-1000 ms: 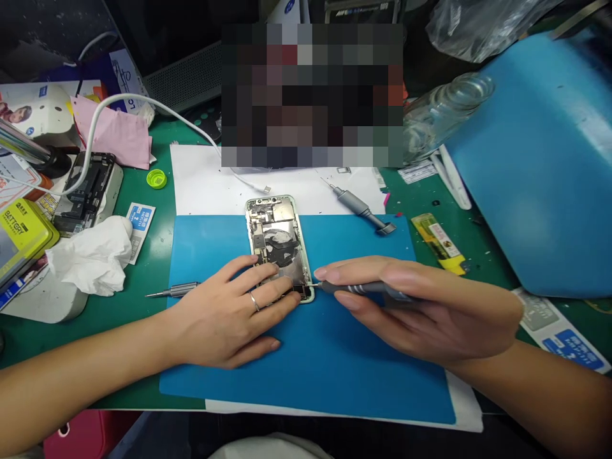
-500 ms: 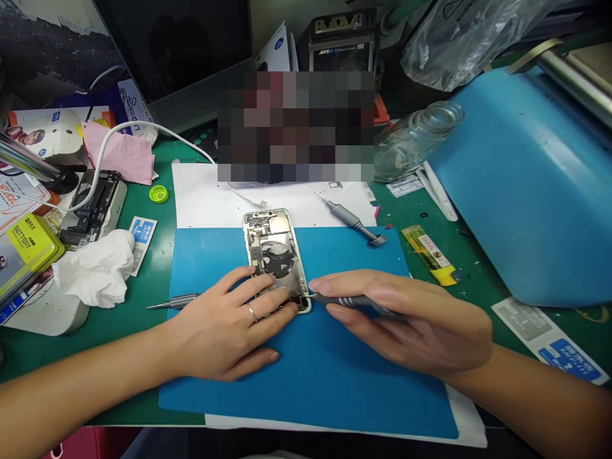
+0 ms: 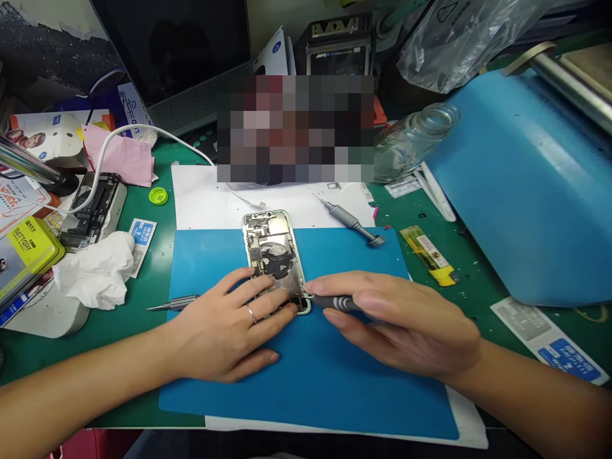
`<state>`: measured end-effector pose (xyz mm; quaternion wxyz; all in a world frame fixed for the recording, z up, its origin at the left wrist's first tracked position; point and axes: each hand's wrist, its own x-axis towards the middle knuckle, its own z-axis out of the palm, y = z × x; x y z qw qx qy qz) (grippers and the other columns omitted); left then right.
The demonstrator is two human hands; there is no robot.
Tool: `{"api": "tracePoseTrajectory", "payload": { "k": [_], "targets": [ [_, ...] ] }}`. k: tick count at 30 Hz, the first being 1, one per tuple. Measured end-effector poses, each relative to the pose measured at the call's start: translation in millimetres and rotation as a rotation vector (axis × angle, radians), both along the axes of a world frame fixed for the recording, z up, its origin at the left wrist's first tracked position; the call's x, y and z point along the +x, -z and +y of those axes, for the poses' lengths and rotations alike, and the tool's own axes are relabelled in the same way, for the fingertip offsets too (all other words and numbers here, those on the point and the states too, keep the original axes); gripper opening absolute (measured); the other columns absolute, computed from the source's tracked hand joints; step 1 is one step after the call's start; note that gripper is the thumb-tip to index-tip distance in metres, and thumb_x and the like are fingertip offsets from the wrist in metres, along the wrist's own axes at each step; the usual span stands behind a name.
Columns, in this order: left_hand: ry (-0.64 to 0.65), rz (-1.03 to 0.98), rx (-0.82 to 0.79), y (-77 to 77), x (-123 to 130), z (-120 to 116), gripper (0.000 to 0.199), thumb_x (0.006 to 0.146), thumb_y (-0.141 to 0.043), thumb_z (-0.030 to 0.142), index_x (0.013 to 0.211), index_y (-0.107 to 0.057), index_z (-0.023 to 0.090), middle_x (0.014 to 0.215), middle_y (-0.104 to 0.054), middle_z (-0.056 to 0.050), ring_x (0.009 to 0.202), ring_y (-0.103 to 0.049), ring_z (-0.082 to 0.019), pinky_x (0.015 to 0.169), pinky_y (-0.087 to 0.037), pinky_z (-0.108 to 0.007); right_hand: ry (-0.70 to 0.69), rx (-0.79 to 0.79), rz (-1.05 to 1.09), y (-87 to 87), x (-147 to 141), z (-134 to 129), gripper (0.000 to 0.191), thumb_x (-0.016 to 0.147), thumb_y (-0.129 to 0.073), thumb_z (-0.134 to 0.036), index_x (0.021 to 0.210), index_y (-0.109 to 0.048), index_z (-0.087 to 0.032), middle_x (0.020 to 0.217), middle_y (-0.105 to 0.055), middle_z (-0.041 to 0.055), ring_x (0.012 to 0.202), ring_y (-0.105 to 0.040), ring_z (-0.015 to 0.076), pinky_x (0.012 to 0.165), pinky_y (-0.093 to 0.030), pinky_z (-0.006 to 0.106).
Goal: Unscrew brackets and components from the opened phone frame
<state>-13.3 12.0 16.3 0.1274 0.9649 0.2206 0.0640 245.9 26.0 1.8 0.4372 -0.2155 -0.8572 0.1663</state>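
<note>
An opened smartphone (image 3: pixel 280 245) lies on the blue mat (image 3: pixel 306 382), its inner parts and a dark round patch exposed. My left hand (image 3: pixel 229 325) rests across its lower left part, fingers spread and lying flat, hiding some of the inside. In my right hand (image 3: pixel 411 319), thumb and fingers close around a dark grey screwdriver (image 3: pixel 337 303) with light bands. Its tip meets the phone's lower right edge; the exact contact spot is too small to tell. Beside my left wrist lies a second screwdriver (image 3: pixel 174 303). A grey screwdriver (image 3: pixel 351 220) with a flared end lies above right.
A white cable (image 3: pixel 162 127) arcs over the left side, ending above the phone. Left stand another opened phone (image 3: pixel 90 210), crumpled tissue (image 3: pixel 95 271) and a yellow battery box (image 3: pixel 31 245). A glass jar (image 3: pixel 414 140), yellow tube (image 3: pixel 428 255) and large blue sheet (image 3: pixel 516 191) occupy the right.
My right hand has shifted slightly left with the screwdriver, whose tip is now closer over the phone's right edge. The left hand and phone stay put.
</note>
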Motion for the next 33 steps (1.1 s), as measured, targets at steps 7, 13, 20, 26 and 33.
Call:
{"api": "tracePoseTrajectory", "payload": {
  "k": [7,13,20,26,33],
  "targets": [
    [0.002,0.002,-0.005,-1.5,-0.1,-0.4,0.052,0.102,-0.047,0.044,0.144,-0.052,0.013,0.146,-0.056,-0.010,0.132,-0.050,-0.031,0.118,-0.032,-0.051,-0.004,0.007,0.010,-3.5,-1.8,2.0,0.053,0.086,-0.064,-0.001,0.134,-0.048,-0.019,0.095,-0.079,0.0101,0.089,-0.078,0.0191,0.073,-0.069,0.029],
    [0.002,0.008,-0.006,-0.8,-0.4,-0.5,0.052,0.103,-0.046,0.044,0.145,-0.051,0.013,0.147,-0.055,-0.010,0.132,-0.049,-0.031,0.118,-0.031,-0.051,0.036,-0.024,-0.003,-4.8,-2.3,1.3,0.060,0.086,-0.065,-0.001,0.138,-0.045,-0.023,0.099,-0.080,0.0075,0.091,-0.078,0.0188,0.073,-0.069,0.027],
    [0.004,0.007,-0.004,-0.8,0.4,-0.5,0.053,0.103,-0.045,0.044,0.145,-0.050,0.013,0.147,-0.056,-0.011,0.132,-0.049,-0.031,0.118,-0.031,-0.051,0.075,-0.003,-0.032,-3.9,-2.4,-0.1,0.066,0.085,-0.067,-0.002,0.144,-0.042,-0.019,0.094,-0.079,0.0098,0.087,-0.078,0.0193,0.068,-0.066,0.024],
    [0.002,0.005,-0.003,-0.1,-0.4,-1.1,0.053,0.103,-0.046,0.044,0.145,-0.050,0.013,0.147,-0.055,-0.010,0.133,-0.049,-0.031,0.115,-0.035,-0.050,0.071,-0.030,0.037,-1.8,-5.4,2.1,0.068,0.086,-0.065,-0.001,0.145,-0.040,-0.023,0.100,-0.078,0.0093,0.090,-0.078,0.0201,0.070,-0.068,0.029],
    [0.003,0.010,-0.007,-1.6,0.7,-1.0,0.054,0.101,-0.049,0.044,0.145,-0.050,0.012,0.146,-0.055,-0.011,0.132,-0.050,-0.031,0.115,-0.035,-0.049,0.071,0.008,0.001,-1.6,-4.8,0.9,0.065,0.086,-0.066,-0.003,0.143,-0.041,-0.021,0.098,-0.079,0.0110,0.088,-0.078,0.0193,0.066,-0.066,0.026]
  ]
}}
